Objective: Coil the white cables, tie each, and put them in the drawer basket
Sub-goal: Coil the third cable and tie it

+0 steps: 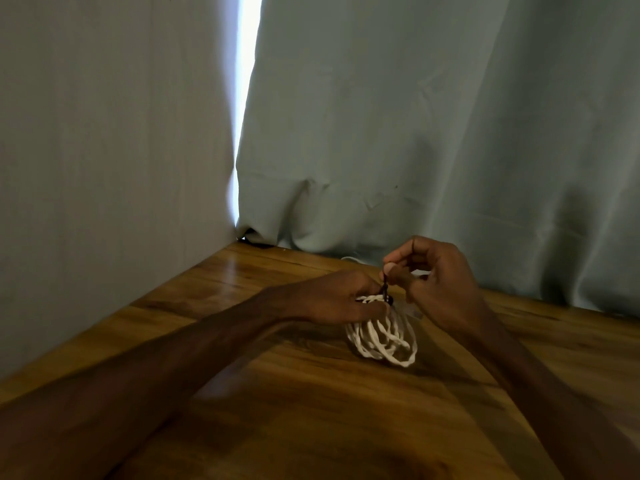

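A coiled white cable (384, 341) hangs over the wooden table (277, 393), its lower loops touching or nearly touching the surface. My left hand (332, 299) grips the top of the coil. A thin dark tie (385, 285) wraps the coil's top and rises straight up. My right hand (436, 275) pinches the upper end of that tie between thumb and fingers, just above the left hand. Another bit of white cable (350, 259) shows on the table behind my hands, near the curtain. No drawer basket is in view.
A pale green curtain (433, 133) hangs along the table's far edge. A plain wall (114, 150) borders the table's left side, with a bright gap of light between wall and curtain. A small clear object lies on the table under my right hand.
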`<state>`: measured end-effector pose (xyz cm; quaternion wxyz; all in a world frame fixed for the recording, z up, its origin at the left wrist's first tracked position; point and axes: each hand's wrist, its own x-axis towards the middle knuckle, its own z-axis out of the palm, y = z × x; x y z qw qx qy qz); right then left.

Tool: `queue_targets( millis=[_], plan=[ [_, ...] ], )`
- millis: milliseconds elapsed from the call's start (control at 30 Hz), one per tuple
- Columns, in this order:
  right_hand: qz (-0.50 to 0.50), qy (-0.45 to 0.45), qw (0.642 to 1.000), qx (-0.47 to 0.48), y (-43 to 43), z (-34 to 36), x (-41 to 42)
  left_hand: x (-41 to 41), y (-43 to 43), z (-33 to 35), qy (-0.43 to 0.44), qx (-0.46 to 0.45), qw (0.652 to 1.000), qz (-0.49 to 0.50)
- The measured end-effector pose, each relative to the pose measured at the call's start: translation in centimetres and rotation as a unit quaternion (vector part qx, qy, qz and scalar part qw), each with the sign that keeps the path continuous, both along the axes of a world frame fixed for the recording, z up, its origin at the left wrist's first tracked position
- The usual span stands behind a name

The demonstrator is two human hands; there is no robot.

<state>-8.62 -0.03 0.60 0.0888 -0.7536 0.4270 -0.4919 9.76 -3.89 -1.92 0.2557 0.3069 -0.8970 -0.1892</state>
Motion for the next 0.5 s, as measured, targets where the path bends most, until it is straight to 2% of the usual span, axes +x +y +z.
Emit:
queue_targets(
  millis=[33,100,267,333,500],
  plan=[
    [-0.010,0.025,1.000,-0.015,0.1,-0.1,0.3,-0.1,0.1,-0.1,-0.007,0.010,1.000,-0.004],
    [-0.017,0.018,1.000,0.007,-0.3,-0.3,0.2,-0.3,0.4,-0.2,-0.023,0.036,0.999,-0.018],
    [0.005,-0.120,0.975,0.186,-1.0,-1.1,-1.1,-1.5,1.0,-1.0,-0.043,0.054,0.996,-0.051],
    [0.007,-0.117,0.977,0.179,-1.0,-1.1,-1.3,-1.7,0.9,-1.4,-0.028,0.079,0.996,-0.042],
    [0.049,-0.071,0.993,0.074,-0.2,-0.2,-0.7,-1.3,-0.2,-1.3,-0.056,0.158,0.986,-0.010]
  ],
)
